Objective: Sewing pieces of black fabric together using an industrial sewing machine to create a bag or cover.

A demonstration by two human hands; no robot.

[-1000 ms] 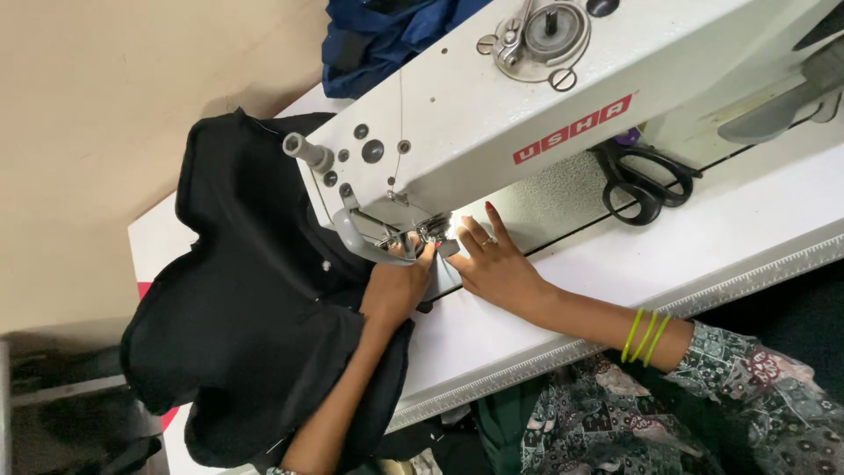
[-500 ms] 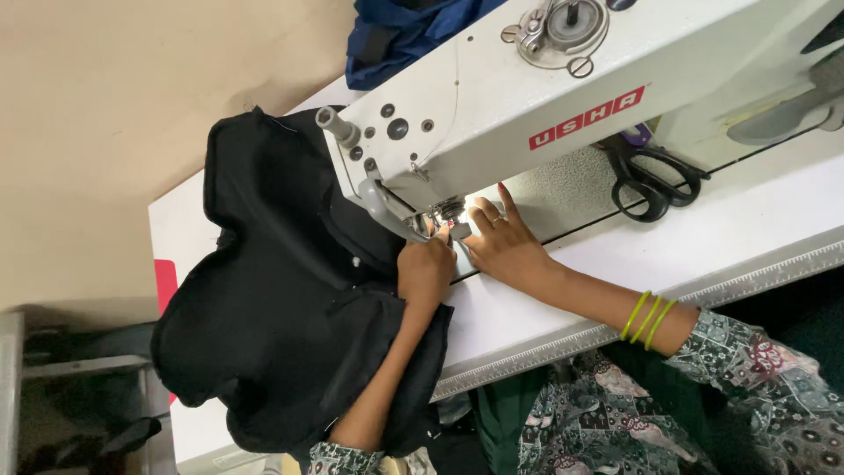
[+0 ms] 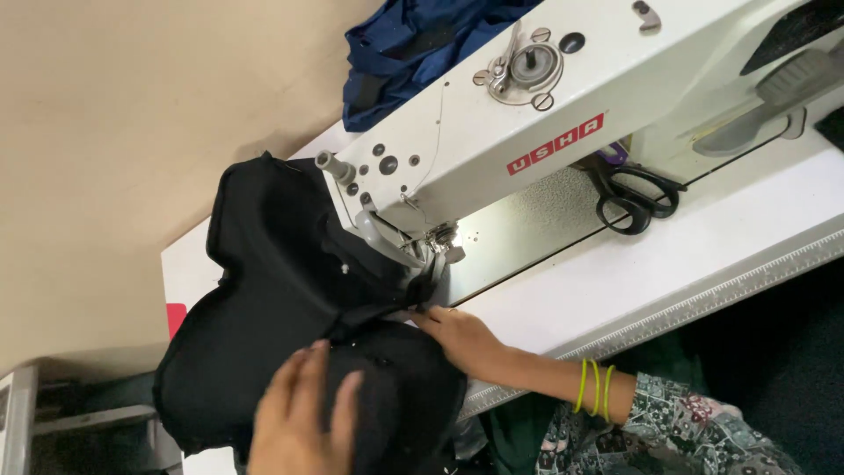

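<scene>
**Black cloth at the sewing machine needle**

Black fabric garment piece [image 3: 281, 325], soft and crumpled, lies on the white sewing table [image 3: 668, 281]. Head view only.

- Cloth spreads out from the needle end of the white industrial sewing machine [image 3: 545, 114]; one edge is tucked in at the presser foot [image 3: 437, 255], under the machine's lamp glow.
- Left hand [image 3: 303, 418] lies flat and open on top of the cloth, fingers spread, at the cloth's end away from the machine. Pressing, not gripping.
- Right hand [image 3: 462, 339] is just beside the presser foot, fingertips on the cloth edge; whether it pinches or only pushes cannot be told. Yellow-green bangles [image 3: 595, 387] sit on that wrist, next to a patterned sleeve [image 3: 694, 435].
- Black-handled scissors [image 3: 637, 198] lie on the machine bed, under the machine arm.
- Dark blue cloth bundle [image 3: 404, 53] is heaped behind the machine head.
</scene>
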